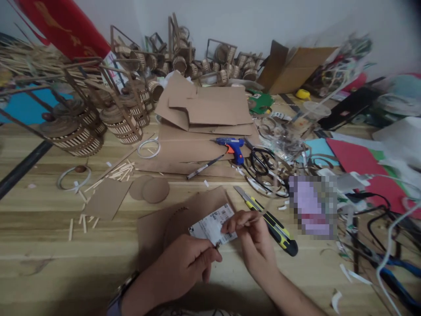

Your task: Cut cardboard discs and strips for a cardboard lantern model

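Observation:
My left hand [184, 263] is closed, with thumb and forefinger pinched at a small dark tip too small to name. Beside it my right hand [253, 239] pinches a thin brown strip [272, 199], whose free end curves up to the right. Under the hands lies a piece of brown cardboard [149, 232] bearing a white printed label [207, 228], partly covered by my fingers. A curved line is marked on the cardboard. Just right of my right hand rests a yellow and black utility knife [268, 221] with its blade out.
Cardboard discs [154, 189], a cardboard square [107, 198] and small wooden sticks [123, 171] lie at left. Farther back are a blue glue gun [232, 147], stacked cardboard [217, 105] and several small lidded baskets [121, 123]. Cables, scraps and blue-handled pliers [391, 281] crowd the right.

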### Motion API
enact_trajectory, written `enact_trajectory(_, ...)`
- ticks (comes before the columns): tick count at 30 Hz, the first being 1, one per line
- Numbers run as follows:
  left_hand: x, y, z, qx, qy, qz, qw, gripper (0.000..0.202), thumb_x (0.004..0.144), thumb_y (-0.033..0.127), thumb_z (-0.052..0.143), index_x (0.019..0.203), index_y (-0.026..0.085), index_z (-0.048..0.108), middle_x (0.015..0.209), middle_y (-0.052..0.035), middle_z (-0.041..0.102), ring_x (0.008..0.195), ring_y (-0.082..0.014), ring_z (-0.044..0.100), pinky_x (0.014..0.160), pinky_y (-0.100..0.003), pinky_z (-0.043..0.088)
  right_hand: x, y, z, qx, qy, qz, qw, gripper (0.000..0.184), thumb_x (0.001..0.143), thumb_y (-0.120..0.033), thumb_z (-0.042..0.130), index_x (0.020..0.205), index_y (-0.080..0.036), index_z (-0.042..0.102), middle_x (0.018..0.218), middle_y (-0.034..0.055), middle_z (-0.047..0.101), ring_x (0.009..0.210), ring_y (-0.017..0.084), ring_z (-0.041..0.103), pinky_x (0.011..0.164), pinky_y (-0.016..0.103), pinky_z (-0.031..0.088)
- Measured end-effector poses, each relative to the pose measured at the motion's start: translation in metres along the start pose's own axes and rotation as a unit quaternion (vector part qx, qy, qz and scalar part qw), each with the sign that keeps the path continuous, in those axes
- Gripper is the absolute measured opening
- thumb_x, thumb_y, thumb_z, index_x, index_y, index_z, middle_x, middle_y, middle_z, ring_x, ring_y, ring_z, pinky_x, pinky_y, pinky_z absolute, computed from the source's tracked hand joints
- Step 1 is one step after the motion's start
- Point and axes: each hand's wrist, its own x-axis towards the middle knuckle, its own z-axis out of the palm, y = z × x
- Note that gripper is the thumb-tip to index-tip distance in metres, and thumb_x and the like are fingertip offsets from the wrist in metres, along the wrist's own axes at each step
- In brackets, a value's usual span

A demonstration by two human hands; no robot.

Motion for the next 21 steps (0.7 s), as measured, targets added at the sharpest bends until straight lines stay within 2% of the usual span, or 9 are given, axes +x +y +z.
enact_trajectory(2,-0.001,-0.001,0.0,0.032,0.024,0.001,0.999,0.045,0.101,0.045,0.035,0.074,0.02,0.06,0.063,-0.0008,0.065,0.064,-0.0159,0.062,0.064,-0.024,0.04,-0.003,-0.001,-0.001,-0.025,-0.076,0.043,0.996,0.022,0.104,-0.038,0.05,0.086,-0.024,0.056,0.07,-0.0046,0.057,0.056,0.012,0.056,0.054,0.024,0.046)
enact_trajectory(4,-0.003,-0.001,0.002,0.066,0.047,0.009,0.997,0.045,0.102,0.043,0.033,0.073,0.02,0.058,0.062,-0.0002,0.064,0.061,-0.0149,0.06,0.063,-0.024,0.038,-0.005,-0.002,0.0,-0.061,-0.16,0.087,0.981,0.023,0.101,-0.041,0.052,0.088,-0.023,0.057,0.07,-0.0033,0.056,0.058,0.013,0.053,0.053,0.024,0.042)
enact_trajectory(5,-0.004,-0.001,0.003,0.079,0.058,0.015,0.995,0.047,0.102,0.043,0.031,0.069,0.02,0.056,0.062,-0.0003,0.063,0.061,-0.0148,0.059,0.063,-0.024,0.038,-0.006,-0.002,0.0,-0.073,-0.188,0.099,0.975,0.023,0.1,-0.043,0.054,0.088,-0.023,0.057,0.07,-0.0026,0.057,0.061,0.014,0.054,0.055,0.024,0.042)
enact_trajectory(7,-0.004,-0.001,0.006,0.092,0.07,0.027,0.993,0.05,0.103,0.044,0.029,0.063,0.021,0.05,0.061,-0.0008,0.063,0.061,-0.0148,0.059,0.062,-0.024,0.037,-0.007,-0.002,0.002,-0.084,-0.204,0.101,0.97,0.028,0.098,-0.046,0.055,0.084,-0.022,0.055,0.069,-0.0024,0.057,0.062,0.013,0.052,0.057,0.024,0.041)
enact_trajectory(10,-0.004,0.001,0.009,0.141,0.094,0.042,0.985,0.044,0.1,0.042,0.033,0.066,0.021,0.053,0.063,-0.0018,0.066,0.061,-0.016,0.061,0.059,-0.025,0.037,-0.004,-0.002,0.004,-0.107,-0.174,0.08,0.976,0.037,0.097,-0.051,0.055,0.073,-0.023,0.05,0.062,-0.0049,0.051,0.057,0.012,0.044,0.055,0.024,0.037)
enact_trajectory(14,-0.008,0.007,0.008,0.271,0.134,0.066,0.951,0.039,0.098,0.033,0.032,0.078,0.021,0.063,0.072,-0.0054,0.073,0.067,-0.0206,0.069,0.061,-0.028,0.041,0.004,-0.008,0.0,-0.132,-0.132,0.055,0.981,0.042,0.094,-0.057,0.056,0.071,-0.023,0.049,0.061,-0.006,0.045,0.056,0.012,0.04,0.054,0.023,0.036)
enact_trajectory(18,-0.022,0.003,-0.004,0.339,0.17,0.075,0.922,0.042,0.099,0.031,0.029,0.09,0.023,0.069,0.081,-0.0049,0.079,0.07,-0.0218,0.075,0.06,-0.028,0.05,0.009,-0.026,-0.014,-0.162,-0.065,0.033,0.984,0.039,0.095,-0.057,0.054,0.077,-0.022,0.055,0.065,-0.0044,0.049,0.058,0.013,0.045,0.054,0.024,0.038)
enact_trajectory(20,-0.03,-0.007,-0.013,0.364,0.186,0.112,0.906,0.043,0.1,0.032,0.03,0.091,0.025,0.071,0.088,-0.0033,0.081,0.077,-0.0218,0.077,0.065,-0.028,0.055,0.006,-0.038,-0.026,-0.179,-0.04,0.022,0.983,0.034,0.092,-0.053,0.059,0.081,-0.021,0.061,0.066,-0.0029,0.055,0.061,0.014,0.05,0.057,0.025,0.04)
enact_trajectory(21,-0.033,-0.013,-0.018,0.385,0.21,0.131,0.889,0.044,0.101,0.034,0.03,0.087,0.026,0.072,0.087,-0.0029,0.081,0.076,-0.0221,0.078,0.064,-0.028,0.056,0.001,-0.044,-0.034,-0.189,-0.024,0.015,0.982,0.031,0.091,-0.051,0.061,0.083,-0.021,0.064,0.068,-0.0019,0.059,0.063,0.015,0.052,0.058,0.025,0.041)
